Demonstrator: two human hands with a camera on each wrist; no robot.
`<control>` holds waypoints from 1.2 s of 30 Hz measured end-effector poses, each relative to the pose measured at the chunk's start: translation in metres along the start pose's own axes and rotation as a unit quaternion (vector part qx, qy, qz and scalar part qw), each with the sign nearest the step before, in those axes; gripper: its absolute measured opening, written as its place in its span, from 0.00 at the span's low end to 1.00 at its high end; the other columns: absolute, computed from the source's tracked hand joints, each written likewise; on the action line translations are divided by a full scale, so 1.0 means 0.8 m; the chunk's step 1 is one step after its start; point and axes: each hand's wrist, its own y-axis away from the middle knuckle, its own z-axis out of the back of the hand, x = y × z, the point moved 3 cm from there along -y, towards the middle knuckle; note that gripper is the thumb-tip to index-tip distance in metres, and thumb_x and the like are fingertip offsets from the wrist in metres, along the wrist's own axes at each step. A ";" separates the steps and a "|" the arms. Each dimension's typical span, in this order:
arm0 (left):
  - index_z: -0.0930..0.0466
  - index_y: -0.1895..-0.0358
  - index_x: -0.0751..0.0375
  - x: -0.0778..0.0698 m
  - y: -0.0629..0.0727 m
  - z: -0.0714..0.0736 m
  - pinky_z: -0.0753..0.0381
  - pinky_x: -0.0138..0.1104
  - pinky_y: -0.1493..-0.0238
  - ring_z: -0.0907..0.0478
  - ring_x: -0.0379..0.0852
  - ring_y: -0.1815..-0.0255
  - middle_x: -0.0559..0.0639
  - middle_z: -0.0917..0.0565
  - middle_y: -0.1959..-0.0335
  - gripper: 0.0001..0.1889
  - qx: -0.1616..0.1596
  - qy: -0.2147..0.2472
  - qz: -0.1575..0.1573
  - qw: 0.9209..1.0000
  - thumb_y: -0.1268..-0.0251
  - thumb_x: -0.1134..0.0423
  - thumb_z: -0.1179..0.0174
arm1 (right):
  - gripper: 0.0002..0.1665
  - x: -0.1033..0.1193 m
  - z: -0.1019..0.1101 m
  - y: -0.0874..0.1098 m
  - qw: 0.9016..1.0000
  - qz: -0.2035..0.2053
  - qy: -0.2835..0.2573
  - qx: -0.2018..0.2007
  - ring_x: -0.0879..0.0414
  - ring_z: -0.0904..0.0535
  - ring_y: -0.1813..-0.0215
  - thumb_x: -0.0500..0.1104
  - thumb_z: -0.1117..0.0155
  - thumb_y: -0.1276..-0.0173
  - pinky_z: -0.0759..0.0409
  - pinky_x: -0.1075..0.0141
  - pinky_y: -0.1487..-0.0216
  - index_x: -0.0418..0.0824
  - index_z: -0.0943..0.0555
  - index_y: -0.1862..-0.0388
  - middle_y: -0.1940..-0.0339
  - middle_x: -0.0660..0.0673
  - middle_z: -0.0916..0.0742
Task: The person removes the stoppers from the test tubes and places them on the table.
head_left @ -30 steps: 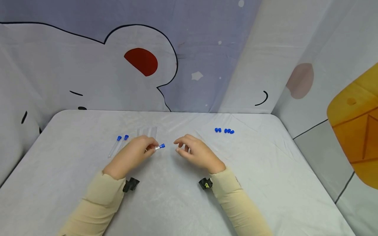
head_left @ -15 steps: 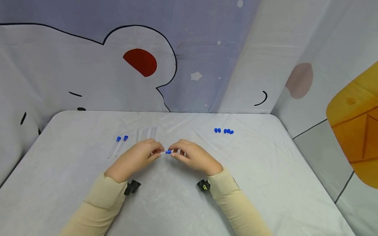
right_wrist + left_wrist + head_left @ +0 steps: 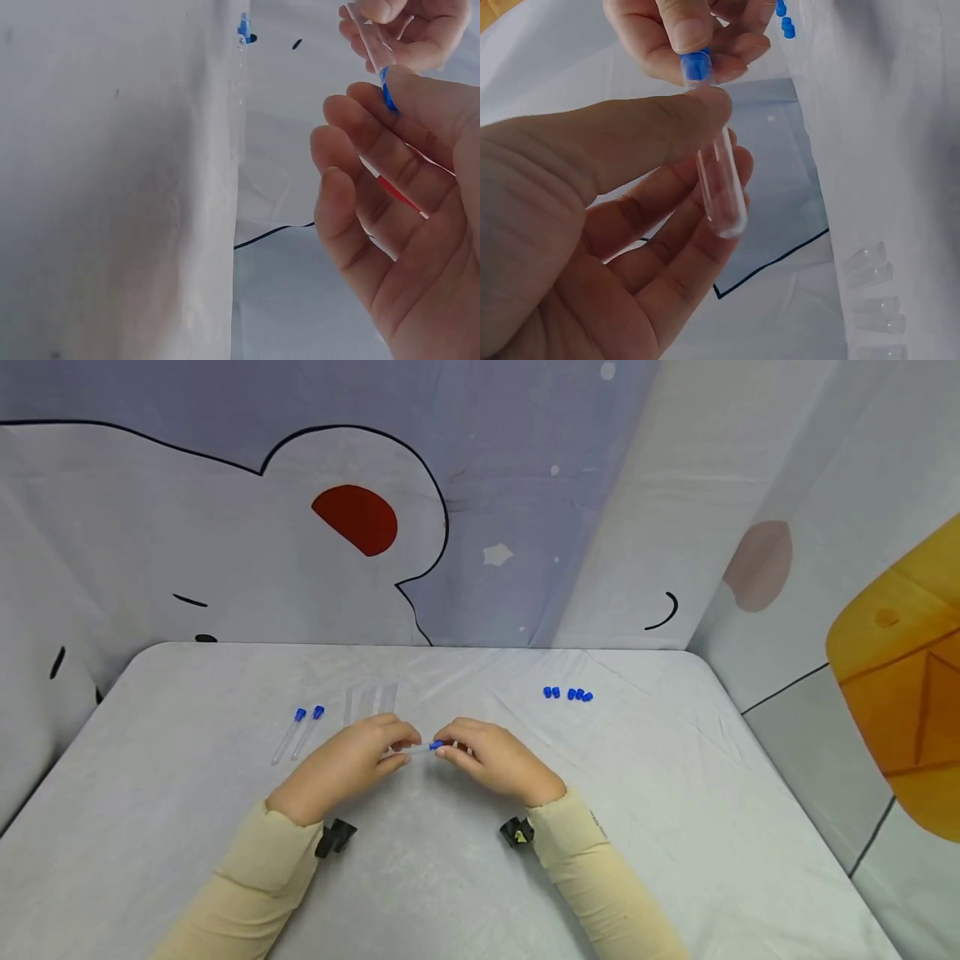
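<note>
Left hand: the left hand (image 3: 347, 766), centre of the head view, pinches a clear tube (image 3: 721, 182) between thumb and curled fingers; the body is gripped so the mouth end sticks out free toward the other hand.
Right hand: the right hand (image 3: 491, 759) meets it from the right, fingertips pinching the blue cap (image 3: 696, 65) seated on the tube's mouth, probably so one hand steadies while the other works the cap.
Tube position: held just above the table (image 3: 675, 793), between both hands.
Capped tubes: two capped tubes (image 3: 298, 732) lie side by side at centre left.
Open tubes: several uncapped tubes (image 3: 369, 699) lie just above the left hand.
Loose caps: spare caps (image 3: 568, 693) sit grouped at upper right, near the right hand.
Writing: none readable on tubes or caps; the backdrop (image 3: 360, 518) shows only cartoon shapes.
</note>
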 end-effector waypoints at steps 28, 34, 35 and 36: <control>0.15 0.58 0.62 0.003 0.000 0.004 0.18 0.40 0.56 0.19 0.46 0.60 0.49 0.17 0.62 0.11 -0.018 -0.014 -0.027 0.999 0.42 0.79 0.31 | 0.09 -0.002 0.000 0.000 0.999 0.043 0.002 -0.023 0.62 0.25 0.62 0.43 0.39 0.23 0.23 0.68 0.56 0.40 0.14 0.54 0.63 0.54 0.16; 0.16 0.59 0.62 0.003 -0.001 0.003 0.18 0.40 0.56 0.20 0.46 0.60 0.49 0.17 0.62 0.12 -0.021 -0.022 -0.025 0.999 0.43 0.79 0.30 | 0.07 -0.001 0.001 0.001 0.996 0.058 0.015 -0.064 0.62 0.25 0.65 0.42 0.35 0.26 0.24 0.71 0.61 0.41 0.13 0.58 0.65 0.53 0.15; 0.16 0.59 0.62 0.003 -0.001 0.002 0.18 0.40 0.56 0.20 0.46 0.60 0.50 0.17 0.62 0.12 -0.021 -0.022 -0.024 0.999 0.43 0.78 0.30 | 0.06 -0.001 0.001 0.001 0.996 0.060 0.018 -0.068 0.62 0.25 0.65 0.41 0.34 0.26 0.24 0.71 0.61 0.41 0.12 0.58 0.66 0.52 0.15; 0.16 0.59 0.62 0.003 -0.001 0.002 0.18 0.40 0.56 0.20 0.46 0.61 0.50 0.17 0.62 0.12 -0.021 -0.022 -0.024 0.999 0.43 0.78 0.30 | 0.06 -0.001 0.000 0.001 0.995 0.062 0.020 -0.072 0.62 0.25 0.66 0.41 0.34 0.27 0.24 0.72 0.62 0.41 0.12 0.58 0.66 0.52 0.15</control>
